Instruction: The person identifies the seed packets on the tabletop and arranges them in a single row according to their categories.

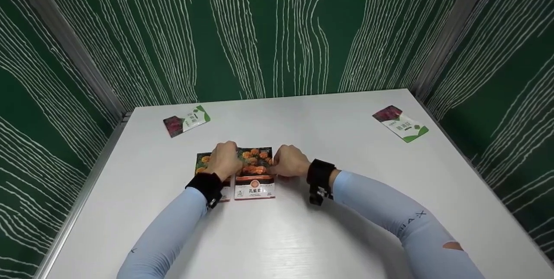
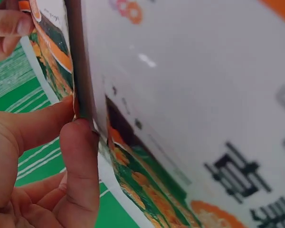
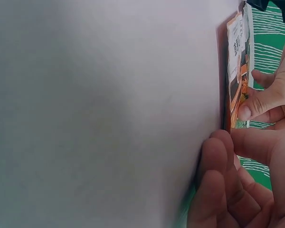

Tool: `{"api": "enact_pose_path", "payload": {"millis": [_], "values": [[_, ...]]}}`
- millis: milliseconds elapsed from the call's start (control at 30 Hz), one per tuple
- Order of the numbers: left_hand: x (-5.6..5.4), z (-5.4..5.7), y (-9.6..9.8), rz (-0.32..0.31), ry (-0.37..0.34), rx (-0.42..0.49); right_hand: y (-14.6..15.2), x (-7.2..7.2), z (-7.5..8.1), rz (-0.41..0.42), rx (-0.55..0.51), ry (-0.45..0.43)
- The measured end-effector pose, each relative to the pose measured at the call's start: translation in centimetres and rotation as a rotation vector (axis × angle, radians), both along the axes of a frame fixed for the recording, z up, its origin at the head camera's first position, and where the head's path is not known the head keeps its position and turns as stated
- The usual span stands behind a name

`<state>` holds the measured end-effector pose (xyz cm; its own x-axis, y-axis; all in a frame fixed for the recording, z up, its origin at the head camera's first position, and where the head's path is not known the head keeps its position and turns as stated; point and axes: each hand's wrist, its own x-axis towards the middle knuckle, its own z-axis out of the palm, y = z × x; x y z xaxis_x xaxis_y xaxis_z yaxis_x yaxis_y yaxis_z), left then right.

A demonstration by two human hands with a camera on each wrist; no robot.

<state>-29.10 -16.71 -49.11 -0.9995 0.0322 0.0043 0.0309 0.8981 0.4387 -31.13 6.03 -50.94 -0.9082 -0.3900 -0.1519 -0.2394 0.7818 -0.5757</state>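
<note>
A seed packet with orange marigolds (image 1: 254,188) lies flat on the table, its printed panel toward me. My left hand (image 1: 225,160) pinches its left edge between thumb and index finger, as the left wrist view shows. On the opposite side, my right hand (image 1: 291,161) pinches the right edge with thumb and fingertips; the other fingers are curled against the table in the right wrist view. A second marigold packet (image 1: 202,164) lies just left of the first, a narrow gap between them. My left hand and wrist strap cover much of it.
On the white table (image 1: 294,235), a packet with dark red flowers (image 1: 187,121) lies at an angle at the back left. Another dark red flower packet (image 1: 400,124) lies at the back right. Green walls with white lines (image 1: 298,32) stand behind and beside the table.
</note>
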Motion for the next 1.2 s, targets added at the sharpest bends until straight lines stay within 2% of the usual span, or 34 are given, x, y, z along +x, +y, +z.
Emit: {"api": "enact_pose_path", "payload": {"millis": [233,533,733,933,1200], "values": [[0.0,0.2,-0.1,0.018,-0.019,-0.012,-0.2,0.3,-0.1,0.040,0.019,0.092],[-0.2,0.3,0.4,-0.002,0.003,-0.037,0.2,0.6,-0.1,0.070,0.012,0.179],[-0.1,0.2,0.1,0.018,-0.001,0.001,0.6,0.7,0.0,0.075,-0.014,0.195],[-0.1,0.4,-0.7,0.029,0.053,0.023,1.5,0.8,0.9,0.053,-0.012,0.221],[-0.6,1.2,-2.0,0.068,0.127,0.031,2.6,0.2,2.6,0.049,-0.039,0.266]]}}
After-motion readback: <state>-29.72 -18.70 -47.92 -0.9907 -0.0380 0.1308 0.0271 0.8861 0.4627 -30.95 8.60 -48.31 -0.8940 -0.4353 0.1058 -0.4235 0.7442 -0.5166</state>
